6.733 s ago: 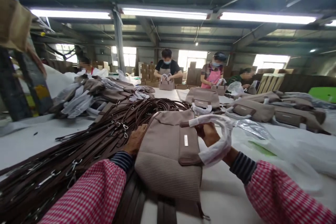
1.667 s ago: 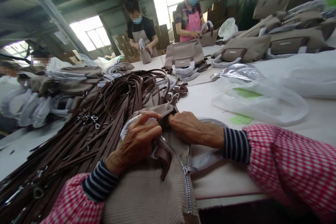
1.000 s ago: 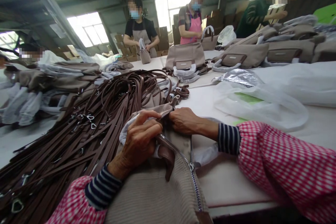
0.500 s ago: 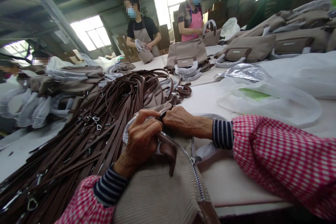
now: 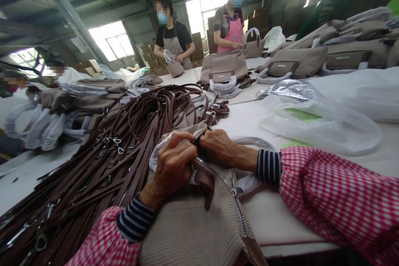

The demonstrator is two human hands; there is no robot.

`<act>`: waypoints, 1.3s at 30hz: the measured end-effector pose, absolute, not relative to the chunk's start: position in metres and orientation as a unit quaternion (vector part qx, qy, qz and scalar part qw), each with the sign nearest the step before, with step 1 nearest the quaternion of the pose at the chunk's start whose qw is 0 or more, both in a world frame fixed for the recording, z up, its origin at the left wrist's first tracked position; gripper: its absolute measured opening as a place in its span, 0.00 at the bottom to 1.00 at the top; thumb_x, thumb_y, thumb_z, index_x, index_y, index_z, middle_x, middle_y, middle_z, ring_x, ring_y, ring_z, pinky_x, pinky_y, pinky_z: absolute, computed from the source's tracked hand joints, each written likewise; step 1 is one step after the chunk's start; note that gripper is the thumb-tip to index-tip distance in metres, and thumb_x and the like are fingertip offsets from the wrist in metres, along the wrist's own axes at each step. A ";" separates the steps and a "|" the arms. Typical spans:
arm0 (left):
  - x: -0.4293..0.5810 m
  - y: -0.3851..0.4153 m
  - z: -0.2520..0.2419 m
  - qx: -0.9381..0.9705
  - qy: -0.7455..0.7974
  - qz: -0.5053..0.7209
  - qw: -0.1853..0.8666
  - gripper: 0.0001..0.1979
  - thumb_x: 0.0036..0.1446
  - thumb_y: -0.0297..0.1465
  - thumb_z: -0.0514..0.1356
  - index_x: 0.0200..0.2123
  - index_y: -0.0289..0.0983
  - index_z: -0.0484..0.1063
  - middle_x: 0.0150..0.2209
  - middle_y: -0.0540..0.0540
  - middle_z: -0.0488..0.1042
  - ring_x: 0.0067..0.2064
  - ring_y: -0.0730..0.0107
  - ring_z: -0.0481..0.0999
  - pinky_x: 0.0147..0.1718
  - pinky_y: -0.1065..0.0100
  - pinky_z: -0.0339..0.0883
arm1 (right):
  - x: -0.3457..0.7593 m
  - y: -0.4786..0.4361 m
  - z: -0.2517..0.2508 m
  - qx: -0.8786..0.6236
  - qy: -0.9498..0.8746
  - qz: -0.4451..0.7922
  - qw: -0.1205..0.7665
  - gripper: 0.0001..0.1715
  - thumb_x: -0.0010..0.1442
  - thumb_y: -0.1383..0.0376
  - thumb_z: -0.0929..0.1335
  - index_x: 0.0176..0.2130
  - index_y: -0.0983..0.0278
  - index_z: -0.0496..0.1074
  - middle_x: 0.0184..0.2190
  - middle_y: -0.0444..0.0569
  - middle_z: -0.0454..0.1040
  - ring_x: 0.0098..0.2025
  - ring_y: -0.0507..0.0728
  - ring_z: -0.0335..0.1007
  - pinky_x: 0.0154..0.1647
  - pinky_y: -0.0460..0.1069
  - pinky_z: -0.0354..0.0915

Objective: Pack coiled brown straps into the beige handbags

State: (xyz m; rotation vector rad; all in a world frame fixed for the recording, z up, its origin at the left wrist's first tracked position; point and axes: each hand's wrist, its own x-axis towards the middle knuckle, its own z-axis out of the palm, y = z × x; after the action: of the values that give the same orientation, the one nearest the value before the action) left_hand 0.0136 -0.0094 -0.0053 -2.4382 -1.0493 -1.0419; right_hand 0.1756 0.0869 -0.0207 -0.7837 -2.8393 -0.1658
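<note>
Handbag (image 5: 183, 224): taupe, ribbed, at the near edge of the white table (image 5: 268, 203); its lower end runs out of view.
Zipper (image 5: 215, 171): parted between the hands, slider (image 5: 233, 191) nearer the wearer, teeth meshed below it.
Left hand (image 5: 173, 164): grasping the bag's rim by the teeth, index finger reaching over the opening.
Right hand (image 5: 220, 147): fingers curled at the opening's far side — tips hidden, cannot tell what they grip.
Straps (image 5: 124, 145): brown, metal clasps, heaped left of the bag; one coiled strap (image 5: 220, 110) just beyond it.
Right side: clear plastic (image 5: 318, 133) spread on the table.
Across the table: person in grey apron (image 5: 174, 39), hands at a small bag (image 5: 174, 66); person in pink apron (image 5: 234, 33) alongside.
</note>
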 end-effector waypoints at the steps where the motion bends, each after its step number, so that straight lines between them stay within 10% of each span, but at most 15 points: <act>1: 0.014 -0.009 -0.005 -0.847 -0.364 -0.360 0.144 0.14 0.59 0.13 0.53 0.30 0.36 0.68 0.29 0.46 0.77 0.50 0.56 0.75 0.45 0.59 0.73 | 0.176 0.087 -0.021 -0.263 -0.958 -0.060 0.094 0.15 0.70 0.73 0.62 0.41 0.71 0.77 0.36 0.60 0.81 0.35 0.63 0.80 0.30 0.51 0.66; 12: 0.012 -0.009 -0.007 -0.848 -0.372 -0.354 0.135 0.14 0.60 0.14 0.53 0.29 0.36 0.67 0.30 0.46 0.76 0.51 0.57 0.74 0.46 0.59 0.72 | 0.189 0.096 -0.023 -0.182 -0.974 -0.110 0.081 0.17 0.66 0.80 0.59 0.41 0.72 0.75 0.36 0.58 0.79 0.29 0.58 0.72 0.26 0.50 0.54; 25: 0.013 -0.013 -0.001 -0.880 -0.378 -0.273 0.090 0.12 0.67 0.17 0.53 0.35 0.36 0.69 0.33 0.46 0.74 0.55 0.57 0.68 0.51 0.59 0.68 | 0.238 0.050 -0.036 -0.188 -0.920 0.251 0.237 0.09 0.69 0.70 0.65 0.33 0.65 0.67 0.27 0.45 0.73 0.28 0.50 0.64 0.31 0.46 0.54; 39: 0.027 0.002 0.056 -0.904 -0.418 0.060 0.062 0.08 0.58 0.24 0.67 0.38 0.43 0.77 0.48 0.48 0.75 0.56 0.51 0.64 0.53 0.49 0.56 | 0.236 0.047 -0.038 -0.092 -0.957 0.047 0.271 0.05 0.66 0.74 0.64 0.38 0.65 0.67 0.32 0.47 0.73 0.25 0.52 0.58 0.24 0.50 0.48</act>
State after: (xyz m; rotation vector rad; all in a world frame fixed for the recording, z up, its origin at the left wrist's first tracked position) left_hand 0.0270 0.0023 0.0557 -2.7343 -1.2633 0.1802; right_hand 0.2358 0.0474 -0.0378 -0.2487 -2.5781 0.1270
